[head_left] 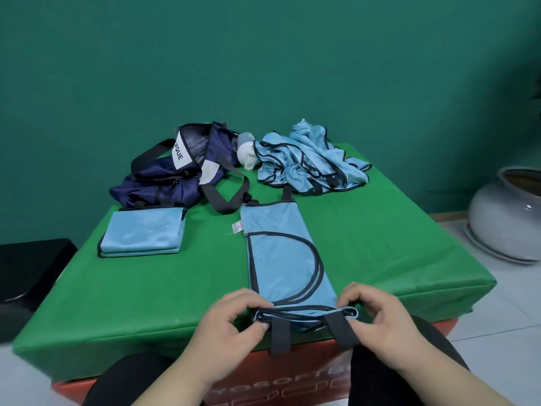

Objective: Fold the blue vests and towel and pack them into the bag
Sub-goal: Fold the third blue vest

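Two hands, one vest. Your left hand [234, 320] and right hand [377, 315] sit apart at the near edge of the table [380, 244]. Each pinches one corner of the vest's near end, fingers on top and thumb beneath.

- Position: the vest [281, 259] lies as a long narrow strip, already halved lengthwise, running from mid-table to the near edge. Two dark straps [279, 335] hang off that edge.
- Handling (judged): the fabric looks thin, light, limp and somewhat slick, so layers will likely slide apart if lifted by one point only. Keep both corners pinched through all layers and carry the near end toward the far end. Tuck the straps in first or they will trail out.
- Done so far: one folded blue stack [143, 234] lies near the left edge. Whether it is vests or the towel cannot be told.
- Left to do: a crumpled pile of blue vests [310, 162] sits toward the far right corner.
- Container: the navy bag [175, 171] lies slumped at the far left corner, just behind the folded stack, its handles sprawled toward the middle. It looks collapsed and its inside is not visible, so the contents are unknown. You will probably have to open its mouth before packing.
- A white object [247, 156] sits between bag and pile; what it is cannot be made out.
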Demonstrator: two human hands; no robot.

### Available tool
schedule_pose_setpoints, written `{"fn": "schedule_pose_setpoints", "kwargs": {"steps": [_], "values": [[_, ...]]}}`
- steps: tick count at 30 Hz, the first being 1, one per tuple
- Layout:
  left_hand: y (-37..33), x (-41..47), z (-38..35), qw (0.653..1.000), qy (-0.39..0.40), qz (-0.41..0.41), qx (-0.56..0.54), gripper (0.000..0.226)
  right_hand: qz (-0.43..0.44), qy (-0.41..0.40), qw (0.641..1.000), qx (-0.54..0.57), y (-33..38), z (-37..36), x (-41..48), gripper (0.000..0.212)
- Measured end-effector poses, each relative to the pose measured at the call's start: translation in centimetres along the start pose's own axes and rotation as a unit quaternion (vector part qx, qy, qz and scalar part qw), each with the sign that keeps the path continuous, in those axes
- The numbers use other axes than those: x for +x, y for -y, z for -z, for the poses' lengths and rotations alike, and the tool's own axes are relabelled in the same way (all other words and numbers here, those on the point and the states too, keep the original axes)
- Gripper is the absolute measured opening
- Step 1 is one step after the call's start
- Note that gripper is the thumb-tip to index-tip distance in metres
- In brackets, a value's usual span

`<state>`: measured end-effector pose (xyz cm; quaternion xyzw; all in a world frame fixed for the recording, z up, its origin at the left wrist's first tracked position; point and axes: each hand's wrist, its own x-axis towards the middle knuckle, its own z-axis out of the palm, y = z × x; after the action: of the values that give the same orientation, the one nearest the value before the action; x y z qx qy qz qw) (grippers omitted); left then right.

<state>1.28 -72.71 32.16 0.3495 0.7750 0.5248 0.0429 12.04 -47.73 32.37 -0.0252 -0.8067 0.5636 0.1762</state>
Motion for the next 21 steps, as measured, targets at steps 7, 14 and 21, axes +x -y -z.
{"fn": "schedule_pose_setpoints", "kwargs": {"steps": [7,14,21], "values": [[-2.8,-3.3,-0.2,0.999,0.01,0.03,0.008,0.023,-0.037,0.009,0.999,0.0,1.1,0.3,-3.3,0.045],[-3.3,-4.0,-0.1,0.997,0.026,0.065,0.03,0.028,-0.054,-0.002,0.998,0.024,2.0,0.5,-3.9,0.039],[-2.7,-2.1,0.5,0.997,0.011,0.077,0.002,0.027,-0.064,-0.004,0.995,0.08,1.3,0.3,-2.0,0.037]]}}
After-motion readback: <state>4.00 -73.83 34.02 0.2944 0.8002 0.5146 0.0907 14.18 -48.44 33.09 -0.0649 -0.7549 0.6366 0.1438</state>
